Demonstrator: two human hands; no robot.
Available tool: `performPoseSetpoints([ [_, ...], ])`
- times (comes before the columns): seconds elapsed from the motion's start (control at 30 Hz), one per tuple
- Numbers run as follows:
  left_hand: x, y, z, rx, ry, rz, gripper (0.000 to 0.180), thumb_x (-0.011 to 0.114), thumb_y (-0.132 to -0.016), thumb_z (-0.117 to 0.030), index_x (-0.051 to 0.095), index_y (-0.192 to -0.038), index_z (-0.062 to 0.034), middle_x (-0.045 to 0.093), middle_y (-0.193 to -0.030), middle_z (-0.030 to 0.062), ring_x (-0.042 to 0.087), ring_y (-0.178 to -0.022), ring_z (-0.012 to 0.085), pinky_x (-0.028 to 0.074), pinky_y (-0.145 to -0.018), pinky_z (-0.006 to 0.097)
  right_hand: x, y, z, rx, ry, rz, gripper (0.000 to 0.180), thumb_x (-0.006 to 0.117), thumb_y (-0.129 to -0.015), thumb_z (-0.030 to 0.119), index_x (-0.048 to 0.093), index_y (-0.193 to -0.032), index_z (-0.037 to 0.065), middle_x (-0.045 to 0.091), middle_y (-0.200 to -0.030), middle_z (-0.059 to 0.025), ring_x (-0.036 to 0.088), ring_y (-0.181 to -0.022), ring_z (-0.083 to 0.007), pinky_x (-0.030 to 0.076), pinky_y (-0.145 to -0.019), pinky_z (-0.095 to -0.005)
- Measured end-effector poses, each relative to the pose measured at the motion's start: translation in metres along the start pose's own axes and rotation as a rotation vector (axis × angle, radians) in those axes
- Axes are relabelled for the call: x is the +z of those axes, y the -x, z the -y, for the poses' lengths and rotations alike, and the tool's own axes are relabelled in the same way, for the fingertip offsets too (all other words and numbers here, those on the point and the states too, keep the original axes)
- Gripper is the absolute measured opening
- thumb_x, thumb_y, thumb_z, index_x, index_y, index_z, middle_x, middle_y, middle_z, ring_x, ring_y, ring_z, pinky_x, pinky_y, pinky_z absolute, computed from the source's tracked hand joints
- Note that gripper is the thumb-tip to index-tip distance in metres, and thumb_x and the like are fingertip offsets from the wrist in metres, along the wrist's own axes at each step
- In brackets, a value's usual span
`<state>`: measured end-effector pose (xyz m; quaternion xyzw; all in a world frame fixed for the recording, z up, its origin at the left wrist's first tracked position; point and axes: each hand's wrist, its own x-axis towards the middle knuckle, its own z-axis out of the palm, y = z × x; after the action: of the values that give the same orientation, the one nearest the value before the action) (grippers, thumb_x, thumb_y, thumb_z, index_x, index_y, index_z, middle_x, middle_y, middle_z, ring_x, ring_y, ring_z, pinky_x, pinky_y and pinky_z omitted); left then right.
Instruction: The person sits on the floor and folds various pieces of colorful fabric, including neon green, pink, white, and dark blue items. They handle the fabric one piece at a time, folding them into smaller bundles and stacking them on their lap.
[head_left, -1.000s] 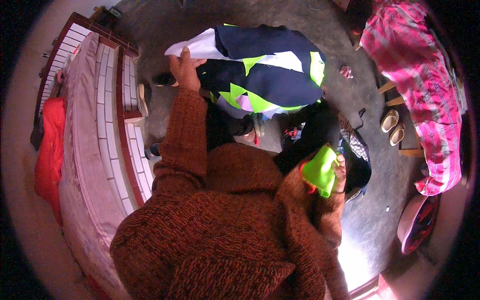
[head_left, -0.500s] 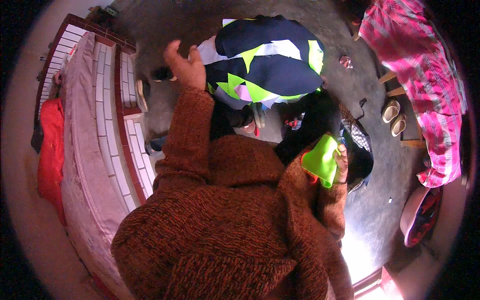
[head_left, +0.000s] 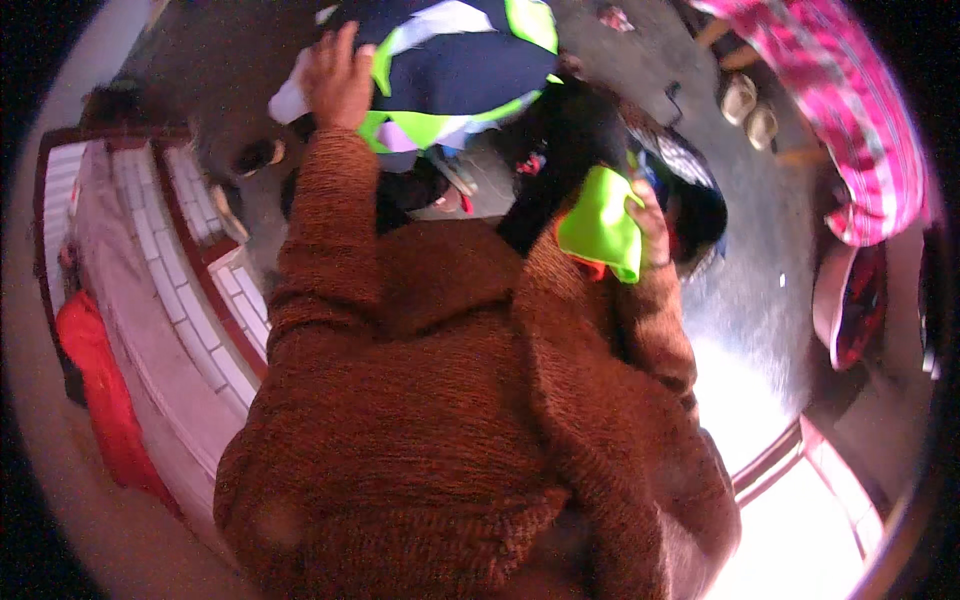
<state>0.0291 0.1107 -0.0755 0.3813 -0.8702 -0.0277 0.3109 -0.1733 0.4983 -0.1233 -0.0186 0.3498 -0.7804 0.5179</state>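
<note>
My left hand [head_left: 338, 78] lies against the left side of a rounded heap of cloth [head_left: 460, 70], its fingers stretched out. Dark navy, white and bright yellow-green pieces make up the heap, whose far side is cut off by the picture's top edge. A white piece of cloth [head_left: 291, 97] sticks out just left of this hand. On the right, my right hand [head_left: 652, 222] is closed on a bright green cloth [head_left: 602, 222] with some orange showing at its lower edge. Close to that hand sits a dark bundle [head_left: 695, 195] with a checkered part.
A pink plaid cloth [head_left: 850, 110] covers something on wooden legs at the right. Pale shoes [head_left: 740, 99] and a pink basin [head_left: 838, 300] are near it. A brick-patterned ledge with a draped cloth [head_left: 130, 290] and a red cloth [head_left: 105, 400] run along the left.
My left hand has gone from raised beside the heap to resting against it. My right hand still holds the green cloth. The whole view has tilted, shifting the room upward.
</note>
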Motion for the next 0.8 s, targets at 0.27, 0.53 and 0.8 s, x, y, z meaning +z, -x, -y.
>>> performPoseSetpoints([
  [0.27,-0.007,0.021,-0.056,0.060,0.087,-0.092,0.051,0.055,-0.080,-0.041,0.048,-0.121,-0.0123,0.040,-0.130,0.0163,0.033,-0.123,0.0354,0.022,-0.098,0.053,0.010,0.003,-0.001,-0.056,-0.053,-0.053,0.024,0.057,-0.082,0.003,0.052,-0.104,0.009,0.061,-0.092,-0.0090,0.061,-0.078,-0.0199,0.053,-0.069,-0.0335],
  [0.53,-0.017,0.079,-0.199,0.296,0.941,0.494,0.047,0.069,-0.074,-0.024,0.051,-0.113,-0.0041,0.047,-0.122,0.0155,0.043,-0.117,0.0283,0.033,-0.098,0.036,0.023,0.004,-0.002,-0.231,0.492,0.015,0.023,0.062,-0.080,0.004,0.055,-0.102,0.008,0.058,-0.093,-0.0014,0.056,-0.083,-0.0121,0.047,-0.076,-0.0264],
  [0.8,0.011,0.107,-0.198,0.282,1.086,0.873,0.034,0.066,-0.077,-0.024,0.057,-0.101,-0.0013,0.052,-0.115,0.0140,0.053,-0.102,0.0229,0.042,-0.086,0.032,0.037,0.011,-0.004,-0.223,0.299,0.229,0.029,0.062,-0.078,-0.001,0.054,-0.104,0.009,0.053,-0.107,-0.0023,0.048,-0.102,-0.0133,0.038,-0.089,-0.0285],
])
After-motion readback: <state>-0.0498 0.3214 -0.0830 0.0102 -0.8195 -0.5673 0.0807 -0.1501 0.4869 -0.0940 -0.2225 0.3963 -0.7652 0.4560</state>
